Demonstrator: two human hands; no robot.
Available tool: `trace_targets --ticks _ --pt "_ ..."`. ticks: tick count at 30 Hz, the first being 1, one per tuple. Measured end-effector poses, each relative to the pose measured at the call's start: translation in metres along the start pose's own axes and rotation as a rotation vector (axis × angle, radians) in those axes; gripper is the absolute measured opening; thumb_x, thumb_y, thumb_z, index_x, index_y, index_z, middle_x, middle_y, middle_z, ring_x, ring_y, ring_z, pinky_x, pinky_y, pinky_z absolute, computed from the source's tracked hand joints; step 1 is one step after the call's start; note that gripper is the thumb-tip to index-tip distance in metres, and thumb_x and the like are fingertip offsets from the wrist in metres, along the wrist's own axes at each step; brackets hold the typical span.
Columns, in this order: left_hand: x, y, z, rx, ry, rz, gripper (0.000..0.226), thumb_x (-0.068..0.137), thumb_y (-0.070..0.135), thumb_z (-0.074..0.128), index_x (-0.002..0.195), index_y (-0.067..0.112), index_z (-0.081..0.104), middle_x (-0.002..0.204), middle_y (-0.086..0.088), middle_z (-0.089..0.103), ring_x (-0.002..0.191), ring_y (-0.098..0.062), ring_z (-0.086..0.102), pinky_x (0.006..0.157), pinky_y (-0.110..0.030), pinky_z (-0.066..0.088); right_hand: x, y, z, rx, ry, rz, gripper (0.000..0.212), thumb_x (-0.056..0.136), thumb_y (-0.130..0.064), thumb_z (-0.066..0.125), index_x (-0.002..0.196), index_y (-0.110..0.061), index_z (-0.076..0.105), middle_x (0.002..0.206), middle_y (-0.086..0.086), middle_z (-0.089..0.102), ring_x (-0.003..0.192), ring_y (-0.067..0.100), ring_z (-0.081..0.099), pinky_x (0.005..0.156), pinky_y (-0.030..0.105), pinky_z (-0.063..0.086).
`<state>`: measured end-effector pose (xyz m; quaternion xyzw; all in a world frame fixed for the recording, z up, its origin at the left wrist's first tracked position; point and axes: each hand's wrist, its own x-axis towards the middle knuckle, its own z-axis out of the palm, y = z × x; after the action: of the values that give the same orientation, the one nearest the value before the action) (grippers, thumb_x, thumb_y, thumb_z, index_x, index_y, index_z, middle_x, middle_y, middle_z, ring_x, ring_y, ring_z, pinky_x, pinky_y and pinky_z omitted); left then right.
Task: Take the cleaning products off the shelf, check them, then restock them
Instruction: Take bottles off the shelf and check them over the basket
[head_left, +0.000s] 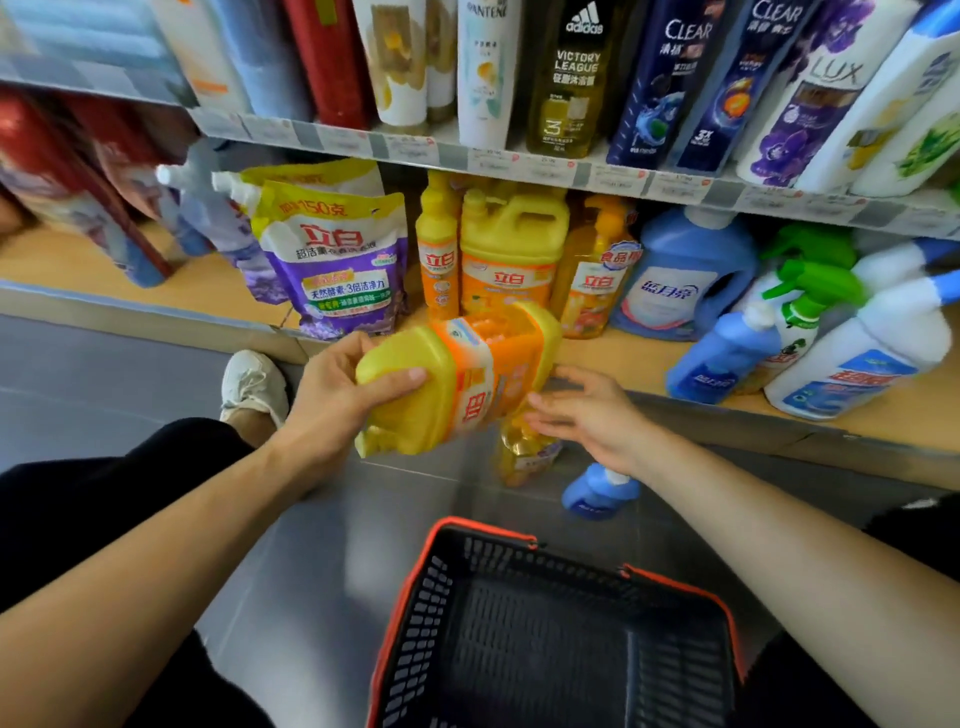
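Yellow jug (470, 382) lies tilted in left hand (332, 402); right hand (589, 415) flat alongside.

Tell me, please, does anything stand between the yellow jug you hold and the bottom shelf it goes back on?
Nothing visible does. The left hand holds the yellow jug before the bottom shelf; a matching jug stands further back, and the held jug hides the spot in front of it.

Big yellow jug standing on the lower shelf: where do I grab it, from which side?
Grip the yellow jug by the loop handle at its top, coming from the front. It stands upright, with a slim bottle and a pump bottle close beside it and the upper shelf low overhead, so the front looks the open side.
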<state>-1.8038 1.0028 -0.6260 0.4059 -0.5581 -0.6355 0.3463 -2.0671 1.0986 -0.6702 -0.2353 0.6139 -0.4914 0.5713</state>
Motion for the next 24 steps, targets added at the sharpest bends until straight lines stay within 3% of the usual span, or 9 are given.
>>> trace_targets --ticks 2,5,8,11,14,16,18,24 --pt "0.006 -0.005 -0.004 0.144 0.001 0.041 0.046 0.059 0.032 0.094 0.078 0.015 0.056 0.081 -0.007 0.063 0.077 -0.017 0.059 0.068 -0.035 0.051 0.009 0.003 0.004 -0.164 0.059 -0.021 0.04 0.085 0.0 0.074 0.123 -0.003 0.063 0.092 0.009 0.076 0.088 0.023 0.073 0.078 0.032 0.062" --pt "0.015 -0.027 -0.007 0.372 0.005 0.045 0.04 0.068 0.019 0.094 0.079 0.004 0.058 0.072 -0.004 0.059 0.068 -0.015 0.054 0.061 -0.034 0.046 0.028 -0.01 0.006 -0.503 0.128 -0.167 0.041 0.083 -0.01 0.08 0.122 -0.011 0.067 0.107 0.005 0.073 0.1 0.02 0.07 0.09 0.038 0.058" --pt "0.025 -0.049 -0.016 0.56 -0.047 -0.047 0.035 0.074 0.022 0.09 0.082 0.005 0.061 0.075 -0.003 0.062 0.072 -0.017 0.055 0.069 -0.044 0.051 0.056 -0.04 0.011 -0.771 0.168 -0.357 0.047 0.082 -0.017 0.081 0.126 -0.016 0.065 0.12 0.002 0.068 0.104 0.018 0.065 0.088 0.033 0.054" --pt "0.037 -0.067 -0.027 0.636 -0.137 -0.168 0.027 0.076 0.029 0.087 0.085 0.017 0.064 0.081 0.004 0.068 0.08 -0.017 0.064 0.078 -0.041 0.055 0.088 -0.069 0.022 -0.82 0.24 -0.483 0.052 0.084 -0.018 0.079 0.133 -0.013 0.06 0.132 0.006 0.061 0.117 0.021 0.059 0.093 0.032 0.05" --pt "0.047 -0.082 -0.03 0.661 -0.161 -0.235 0.028 0.075 0.029 0.087 0.089 0.019 0.065 0.087 0.002 0.068 0.086 -0.02 0.065 0.086 -0.041 0.057 0.118 -0.078 0.031 -1.034 0.293 -0.547 0.071 0.086 -0.025 0.077 0.148 -0.012 0.044 0.157 0.009 0.036 0.141 0.031 0.035 0.115 0.041 0.033" --pt "0.052 -0.092 -0.027 0.677 -0.163 -0.245 0.028 0.075 0.029 0.087 0.089 0.018 0.064 0.087 0.001 0.068 0.084 -0.019 0.064 0.086 -0.041 0.057 0.129 -0.076 0.032 -1.262 0.315 -0.511 0.087 0.087 -0.036 0.074 0.157 -0.021 0.026 0.167 0.002 0.013 0.145 0.034 0.02 0.117 0.049 0.027" --pt "0.054 -0.104 -0.025 0.669 -0.168 -0.253 0.028 0.076 0.029 0.088 0.089 0.019 0.065 0.087 0.002 0.068 0.083 -0.016 0.062 0.083 -0.037 0.056 0.135 -0.072 0.032 -1.421 0.345 -0.491 0.094 0.085 -0.044 0.072 0.159 -0.026 0.016 0.168 -0.003 0.006 0.142 0.034 0.019 0.112 0.054 0.028" --pt "0.063 -0.124 -0.009 0.633 -0.169 -0.198 0.03 0.081 0.034 0.084 0.104 0.022 0.07 0.098 0.005 0.07 0.095 -0.013 0.064 0.081 -0.024 0.047 0.125 -0.061 0.018 -1.476 0.455 -0.728 0.073 0.086 -0.038 0.071 0.151 -0.026 0.04 0.159 -0.004 0.037 0.127 0.027 0.034 0.098 0.047 0.032"
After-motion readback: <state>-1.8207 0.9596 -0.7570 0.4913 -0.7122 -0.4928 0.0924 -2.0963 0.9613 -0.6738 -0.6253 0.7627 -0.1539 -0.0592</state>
